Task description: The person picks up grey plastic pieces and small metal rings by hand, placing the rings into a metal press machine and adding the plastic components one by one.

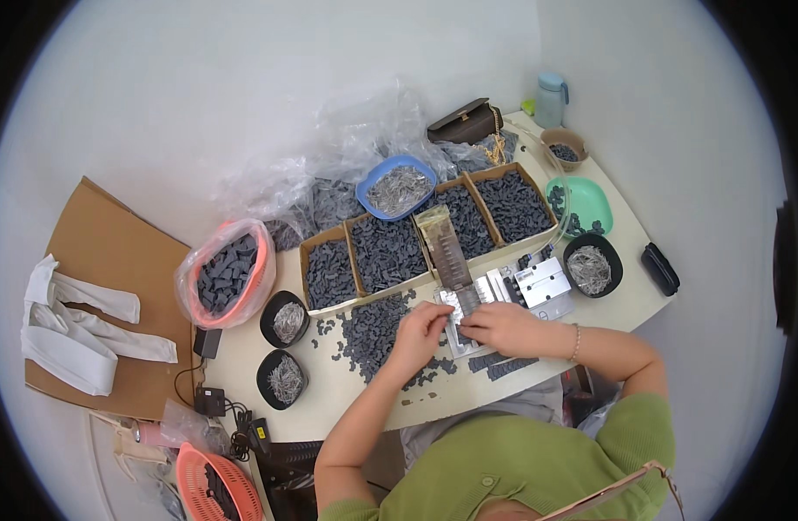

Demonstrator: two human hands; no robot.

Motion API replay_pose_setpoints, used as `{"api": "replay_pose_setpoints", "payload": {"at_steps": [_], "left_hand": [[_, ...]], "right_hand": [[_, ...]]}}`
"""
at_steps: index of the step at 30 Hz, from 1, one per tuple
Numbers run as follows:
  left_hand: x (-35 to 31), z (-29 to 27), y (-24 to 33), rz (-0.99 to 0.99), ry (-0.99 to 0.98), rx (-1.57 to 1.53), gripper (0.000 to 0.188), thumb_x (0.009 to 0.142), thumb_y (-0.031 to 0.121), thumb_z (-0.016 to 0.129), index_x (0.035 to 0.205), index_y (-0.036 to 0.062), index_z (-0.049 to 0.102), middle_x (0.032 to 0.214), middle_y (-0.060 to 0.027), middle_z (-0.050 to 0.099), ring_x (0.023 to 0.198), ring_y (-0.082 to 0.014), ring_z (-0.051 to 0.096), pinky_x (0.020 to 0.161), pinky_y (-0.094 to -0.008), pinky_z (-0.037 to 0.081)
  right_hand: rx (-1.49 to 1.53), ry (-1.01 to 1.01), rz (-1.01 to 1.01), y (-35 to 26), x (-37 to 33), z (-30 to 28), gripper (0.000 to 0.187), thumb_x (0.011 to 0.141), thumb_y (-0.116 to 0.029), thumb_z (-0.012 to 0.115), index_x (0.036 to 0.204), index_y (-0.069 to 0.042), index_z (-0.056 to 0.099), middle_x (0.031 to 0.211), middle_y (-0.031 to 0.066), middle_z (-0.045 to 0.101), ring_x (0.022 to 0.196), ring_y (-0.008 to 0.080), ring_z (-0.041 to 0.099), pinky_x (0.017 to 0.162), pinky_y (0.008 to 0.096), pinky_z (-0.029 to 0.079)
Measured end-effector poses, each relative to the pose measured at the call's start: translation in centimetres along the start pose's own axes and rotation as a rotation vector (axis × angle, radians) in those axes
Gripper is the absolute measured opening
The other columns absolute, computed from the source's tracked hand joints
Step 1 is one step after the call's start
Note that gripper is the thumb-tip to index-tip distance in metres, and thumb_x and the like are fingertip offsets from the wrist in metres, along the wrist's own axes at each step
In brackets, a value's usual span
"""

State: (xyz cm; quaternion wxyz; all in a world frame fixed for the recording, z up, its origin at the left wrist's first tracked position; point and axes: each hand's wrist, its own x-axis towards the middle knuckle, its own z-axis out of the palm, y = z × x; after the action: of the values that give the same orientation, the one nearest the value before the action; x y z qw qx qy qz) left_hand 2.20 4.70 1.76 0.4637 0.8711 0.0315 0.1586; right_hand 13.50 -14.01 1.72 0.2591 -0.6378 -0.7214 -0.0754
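both hands are seen at the front-middle of the pale desk (625, 300). left hand (420, 334) is laid on the edge of a loose heap of small dark plastic parts (373, 334), fingers curled together at a metal jig (460, 317); whether a part is pinched there can't be told. right hand (503, 328) is set on the jig's right side, fingers pressed close tog., grip on anything not discernible. a bead bracelet (576, 343) is worn on the right wrist.

behind the jig, a row of four open brown cardboard boxes (390, 252) is lined up, each filled w/ dark parts; a narrow clear sleeve (444, 247) is leaned across them. a blue oval bowl (397, 187) of silvery bits is placed behind the boxes, among crumpled clear plastic bags (329, 165). at left, a pink basket in a clear bag (229, 273) is packed w/ dark parts; two black bowls (284, 321) of metal bits are set just beside it. at right: a black bowl (592, 265), green tray (586, 204), brown purse (464, 122), pale blue bottle (551, 100). flat brown cardboard (112, 252) w/ white cloth (69, 326) is laid on the floor at left.
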Motion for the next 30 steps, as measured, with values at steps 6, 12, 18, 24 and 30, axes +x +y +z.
{"api": "replay_pose_setpoints", "payload": {"at_steps": [6, 12, 18, 24, 30], "left_hand": [[-0.7, 2.3, -0.1, 0.289, 0.117, 0.476, 0.017, 0.081, 0.005, 0.066, 0.098, 0.0047, 0.068, 0.081, -0.011, 0.063, 0.07, -0.024, 0.064, 0.057, -0.0331, 0.05], [-3.2, 2.6, 1.4, 0.099, -0.068, 0.776, 0.019, 0.083, 0.022, 0.067, 0.098, 0.0114, 0.07, 0.063, -0.004, 0.062, 0.051, -0.0216, 0.06, 0.044, -0.0339, 0.046], [-4.4, 1.3, 2.3, 0.155, -0.017, 0.584, 0.015, 0.081, 0.017, 0.067, 0.094, 0.01, 0.07, 0.067, -0.0057, 0.062, 0.056, -0.0244, 0.061, 0.051, -0.0356, 0.049], [-2.2, -3.6, -2.0, 0.057, 0.188, 0.682, 0.009, 0.077, 0.005, 0.066, 0.085, 0.0042, 0.066, 0.085, -0.0116, 0.058, 0.083, -0.0303, 0.059, 0.072, -0.0391, 0.049], [0.0, -3.9, -3.7, 0.15, 0.089, 0.636, 0.011, 0.075, 0.004, 0.067, 0.086, 0.0034, 0.065, 0.086, -0.0122, 0.058, 0.084, -0.0313, 0.059, 0.074, -0.039, 0.049]], "right_hand": [[0.222, 0.023, 0.315, 2.0, 1.2, -1.7, 0.019, 0.078, -0.005, 0.059, 0.096, -0.006, 0.066, 0.095, 0.0096, 0.064, 0.09, 0.0293, 0.061, 0.078, 0.039, 0.049], [0.123, 0.024, 0.221, 3.0, 4.7, -0.7, 0.013, 0.08, -0.01, 0.063, 0.092, -0.007, 0.068, 0.089, 0.0069, 0.064, 0.087, 0.0258, 0.06, 0.076, 0.0374, 0.048], [-0.239, -0.073, 0.087, 3.0, 8.0, 4.5, 0.01, 0.072, -0.018, 0.061, 0.074, -0.011, 0.068, 0.081, 0.0024, 0.064, 0.091, 0.0198, 0.057, 0.077, 0.0324, 0.043], [-0.203, -0.08, 0.09, 2.5, 9.3, 5.2, 0.012, 0.075, -0.012, 0.062, 0.087, -0.008, 0.064, 0.082, 0.0073, 0.065, 0.091, 0.0247, 0.06, 0.079, 0.0369, 0.046], [0.27, 0.018, 0.288, 2.4, 7.0, 0.5, 0.012, 0.081, -0.008, 0.058, 0.093, -0.008, 0.062, 0.084, 0.0128, 0.064, 0.081, 0.0338, 0.063, 0.072, 0.0445, 0.05]]}}
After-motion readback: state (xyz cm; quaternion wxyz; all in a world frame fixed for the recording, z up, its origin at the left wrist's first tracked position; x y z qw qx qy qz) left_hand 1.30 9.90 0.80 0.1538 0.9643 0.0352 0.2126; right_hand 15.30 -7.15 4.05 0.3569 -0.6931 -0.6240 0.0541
